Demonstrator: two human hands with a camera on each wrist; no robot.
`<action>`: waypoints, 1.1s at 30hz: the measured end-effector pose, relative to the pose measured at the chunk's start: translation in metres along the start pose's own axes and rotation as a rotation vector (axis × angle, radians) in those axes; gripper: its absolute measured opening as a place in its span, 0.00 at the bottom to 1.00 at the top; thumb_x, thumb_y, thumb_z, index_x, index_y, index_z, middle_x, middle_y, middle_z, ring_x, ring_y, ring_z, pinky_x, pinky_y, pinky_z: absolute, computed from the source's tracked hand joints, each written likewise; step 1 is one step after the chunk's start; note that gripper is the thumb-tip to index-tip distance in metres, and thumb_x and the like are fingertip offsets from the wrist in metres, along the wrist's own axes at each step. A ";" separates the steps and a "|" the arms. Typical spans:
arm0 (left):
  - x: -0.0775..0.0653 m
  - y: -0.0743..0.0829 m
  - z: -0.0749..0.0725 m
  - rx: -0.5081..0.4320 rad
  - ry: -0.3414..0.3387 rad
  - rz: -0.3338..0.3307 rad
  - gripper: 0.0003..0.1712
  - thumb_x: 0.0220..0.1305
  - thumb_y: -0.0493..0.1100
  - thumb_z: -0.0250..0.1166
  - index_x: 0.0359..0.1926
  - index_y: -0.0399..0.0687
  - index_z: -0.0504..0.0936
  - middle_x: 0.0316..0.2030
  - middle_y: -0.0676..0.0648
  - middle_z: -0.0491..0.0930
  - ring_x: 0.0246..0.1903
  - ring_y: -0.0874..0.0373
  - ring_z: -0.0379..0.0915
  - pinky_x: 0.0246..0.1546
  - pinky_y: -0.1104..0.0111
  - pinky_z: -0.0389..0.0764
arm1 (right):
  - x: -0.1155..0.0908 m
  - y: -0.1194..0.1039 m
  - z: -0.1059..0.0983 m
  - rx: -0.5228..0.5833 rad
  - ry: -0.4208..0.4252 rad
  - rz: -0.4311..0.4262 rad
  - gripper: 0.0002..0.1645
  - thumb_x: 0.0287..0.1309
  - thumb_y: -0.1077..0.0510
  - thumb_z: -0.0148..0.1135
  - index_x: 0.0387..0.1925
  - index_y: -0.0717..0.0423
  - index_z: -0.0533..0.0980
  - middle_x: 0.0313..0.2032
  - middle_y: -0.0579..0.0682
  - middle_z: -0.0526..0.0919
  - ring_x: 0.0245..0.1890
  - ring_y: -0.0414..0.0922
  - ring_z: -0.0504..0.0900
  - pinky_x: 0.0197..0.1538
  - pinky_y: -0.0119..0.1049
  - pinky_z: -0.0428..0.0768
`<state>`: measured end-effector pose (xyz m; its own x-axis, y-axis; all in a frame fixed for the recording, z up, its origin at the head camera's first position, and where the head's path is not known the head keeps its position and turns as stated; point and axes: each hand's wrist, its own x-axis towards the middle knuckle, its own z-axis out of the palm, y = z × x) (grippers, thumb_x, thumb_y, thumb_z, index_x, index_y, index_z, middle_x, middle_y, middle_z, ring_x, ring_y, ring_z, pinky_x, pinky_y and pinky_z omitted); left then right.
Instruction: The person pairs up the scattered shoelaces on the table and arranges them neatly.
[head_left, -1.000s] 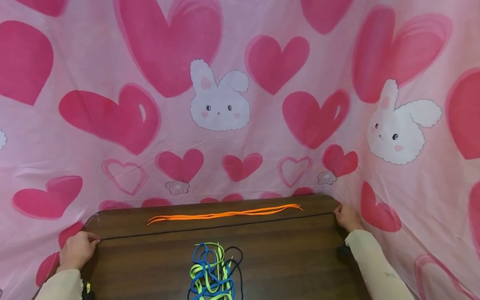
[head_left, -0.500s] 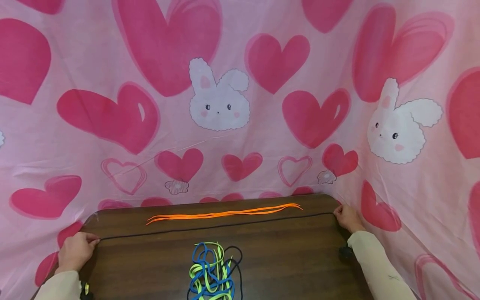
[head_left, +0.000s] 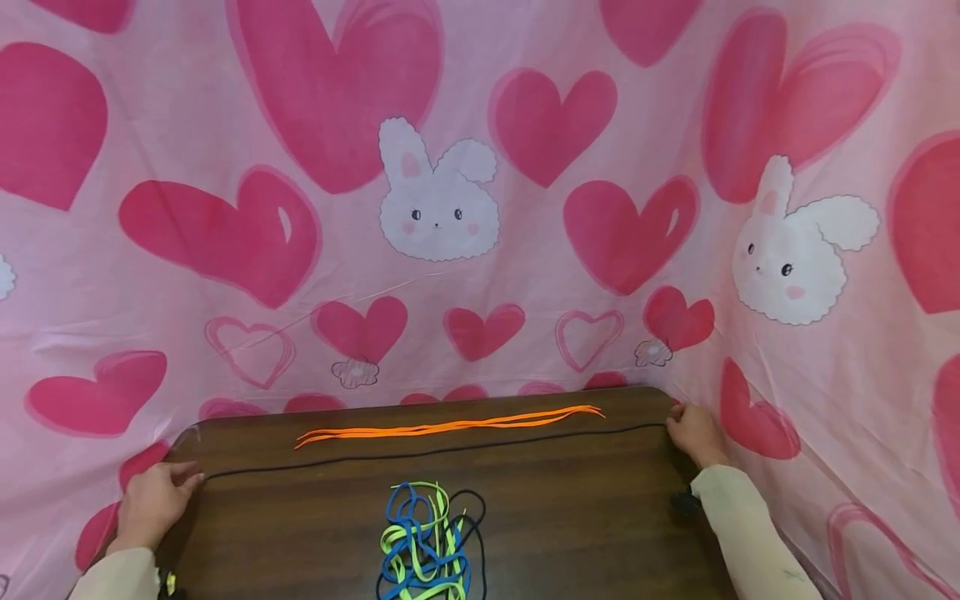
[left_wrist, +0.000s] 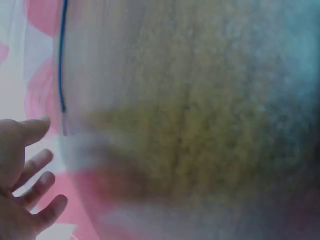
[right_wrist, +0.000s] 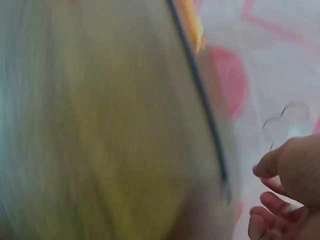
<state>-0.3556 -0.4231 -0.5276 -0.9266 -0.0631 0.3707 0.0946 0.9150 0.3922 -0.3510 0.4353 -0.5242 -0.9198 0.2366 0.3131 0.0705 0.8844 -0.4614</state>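
My left hand (head_left: 153, 504) and right hand (head_left: 696, 435) are both released, beside the thin black cord lace (head_left: 375, 457), stretched left to right, nearer than the flat orange laces (head_left: 450, 427); I'd withdraw gently, dragging neither end.

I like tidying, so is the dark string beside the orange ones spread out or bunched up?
Spread out: the dark string runs nearly straight, without loops, across the table.
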 end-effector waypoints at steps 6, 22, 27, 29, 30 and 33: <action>0.006 0.051 -0.005 -0.130 0.084 0.175 0.14 0.56 0.36 0.75 0.43 0.33 0.88 0.40 0.30 0.86 0.33 0.44 0.85 0.31 0.53 0.82 | -0.009 -0.077 0.006 0.075 0.054 -0.071 0.12 0.57 0.65 0.60 0.40 0.70 0.82 0.36 0.66 0.85 0.38 0.63 0.83 0.45 0.58 0.80; -0.002 0.268 0.015 -0.326 -0.374 0.334 0.18 0.59 0.36 0.74 0.52 0.40 0.87 0.48 0.42 0.87 0.46 0.44 0.82 0.48 0.51 0.84 | -0.098 -0.288 0.097 0.068 -0.551 -0.300 0.17 0.57 0.50 0.75 0.43 0.55 0.83 0.34 0.45 0.82 0.32 0.42 0.75 0.42 0.43 0.80; -0.018 0.296 0.032 -0.445 -0.485 0.321 0.19 0.61 0.36 0.73 0.53 0.40 0.86 0.50 0.41 0.86 0.50 0.43 0.83 0.52 0.49 0.82 | -0.110 -0.302 0.110 0.037 -0.537 -0.293 0.12 0.52 0.55 0.78 0.33 0.52 0.81 0.29 0.43 0.79 0.28 0.41 0.74 0.37 0.40 0.79; -0.024 0.303 0.036 -0.476 -0.520 0.329 0.19 0.61 0.35 0.72 0.54 0.39 0.85 0.50 0.40 0.86 0.50 0.41 0.81 0.52 0.47 0.81 | -0.113 -0.303 0.112 0.047 -0.536 -0.285 0.09 0.53 0.58 0.75 0.28 0.50 0.79 0.25 0.42 0.78 0.25 0.40 0.73 0.32 0.38 0.76; -0.027 0.305 0.037 -0.490 -0.536 0.327 0.19 0.61 0.35 0.72 0.54 0.39 0.85 0.51 0.40 0.85 0.51 0.41 0.81 0.52 0.47 0.81 | -0.114 -0.303 0.113 0.055 -0.542 -0.280 0.09 0.54 0.59 0.73 0.25 0.49 0.79 0.23 0.41 0.77 0.23 0.40 0.72 0.31 0.37 0.75; -0.034 0.311 0.039 -0.508 -0.563 0.331 0.19 0.62 0.35 0.72 0.55 0.39 0.84 0.51 0.40 0.85 0.50 0.41 0.79 0.51 0.46 0.81 | -0.117 -0.303 0.113 0.068 -0.559 -0.264 0.11 0.56 0.61 0.69 0.22 0.48 0.78 0.20 0.41 0.74 0.21 0.39 0.71 0.28 0.34 0.72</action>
<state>-0.3088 -0.1213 -0.4512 -0.8528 0.5106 0.1095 0.4222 0.5508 0.7200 -0.3081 0.0945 -0.5146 -0.9671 -0.2496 -0.0499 -0.1949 0.8521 -0.4857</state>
